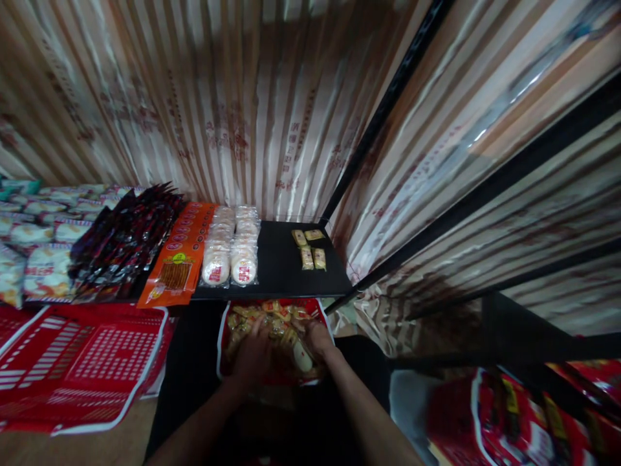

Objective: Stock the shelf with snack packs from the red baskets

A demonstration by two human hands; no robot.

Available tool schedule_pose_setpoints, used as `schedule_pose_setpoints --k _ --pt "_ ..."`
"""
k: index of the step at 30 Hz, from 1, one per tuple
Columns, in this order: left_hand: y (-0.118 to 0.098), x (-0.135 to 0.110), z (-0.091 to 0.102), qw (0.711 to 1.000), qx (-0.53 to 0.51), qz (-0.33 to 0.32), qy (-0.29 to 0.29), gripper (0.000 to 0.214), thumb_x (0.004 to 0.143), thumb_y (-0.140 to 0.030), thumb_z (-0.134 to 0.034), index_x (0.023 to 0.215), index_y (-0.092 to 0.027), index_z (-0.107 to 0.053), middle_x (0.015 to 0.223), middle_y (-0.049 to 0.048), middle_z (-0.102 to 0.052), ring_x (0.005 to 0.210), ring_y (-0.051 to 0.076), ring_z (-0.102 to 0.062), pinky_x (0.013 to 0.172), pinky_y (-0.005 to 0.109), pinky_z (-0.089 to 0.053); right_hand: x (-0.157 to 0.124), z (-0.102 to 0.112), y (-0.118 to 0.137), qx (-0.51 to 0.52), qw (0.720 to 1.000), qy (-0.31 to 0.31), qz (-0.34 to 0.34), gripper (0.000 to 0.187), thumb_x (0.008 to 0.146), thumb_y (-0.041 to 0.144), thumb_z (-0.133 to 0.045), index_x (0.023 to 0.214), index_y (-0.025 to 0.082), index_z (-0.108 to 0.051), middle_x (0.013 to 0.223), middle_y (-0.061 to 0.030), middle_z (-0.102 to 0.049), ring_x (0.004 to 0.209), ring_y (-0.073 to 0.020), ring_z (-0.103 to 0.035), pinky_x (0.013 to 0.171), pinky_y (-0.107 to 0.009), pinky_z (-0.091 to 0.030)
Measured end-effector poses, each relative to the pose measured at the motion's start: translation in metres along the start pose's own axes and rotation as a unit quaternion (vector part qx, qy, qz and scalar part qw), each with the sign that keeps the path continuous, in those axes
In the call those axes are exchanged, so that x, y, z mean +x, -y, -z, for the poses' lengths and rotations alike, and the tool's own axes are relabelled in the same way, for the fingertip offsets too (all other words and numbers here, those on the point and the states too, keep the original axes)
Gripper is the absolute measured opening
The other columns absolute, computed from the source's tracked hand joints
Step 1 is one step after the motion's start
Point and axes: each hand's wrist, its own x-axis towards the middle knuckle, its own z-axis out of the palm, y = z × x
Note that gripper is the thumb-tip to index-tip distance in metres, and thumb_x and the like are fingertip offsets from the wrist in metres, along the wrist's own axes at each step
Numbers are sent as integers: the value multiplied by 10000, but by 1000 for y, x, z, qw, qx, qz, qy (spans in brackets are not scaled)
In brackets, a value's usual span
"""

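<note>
A red basket [224, 323] with a white rim sits between my knees, against the front of a black shelf. Inside it lie many small snacks in clear and yellowish wrappers [276, 327]. My left hand [255, 346] reaches in at the left and touches the wrapped snacks; its fingers point forward but are dark and blurred. On the other side, my right hand [317, 338] is down among the packets by the right wall, beside a pale oval packet [301, 356]. Its fingertips are hidden by the snacks. Whether either hand grips a packet does not show.
On the black shelf [276, 259] lie several small yellow packets [310, 249], two rows of round white packs [229, 265], orange bags [177, 265], dark pouches [129, 233] and white bags [48, 272]. A red basket [107, 356] stands left, another with red packages [519, 414] right. Black posts [383, 103] slant overhead.
</note>
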Motion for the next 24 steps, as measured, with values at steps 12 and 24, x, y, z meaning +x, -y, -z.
schedule_pose_setpoints --k 12,24 --pt "0 -7 -15 997 -72 -8 39 389 799 -115 -317 1085 -134 -580 1251 129 -543 1154 185 -514 1000 349 -399 -21 31 14 53 992 -112 39 283 850 250 -422 949 194 -681 917 -102 -704 880 -202 -634 767 -259 -421" --pt "-7 6 -6 890 -412 191 -44 367 685 -347 -567 986 -139 -586 914 80 -691 755 182 -647 730 316 -516 -30 36 53 528 841 -3 116 375 710 517 -566 829 171 -648 710 -13 -653 621 -145 -571 598 -263 -448"
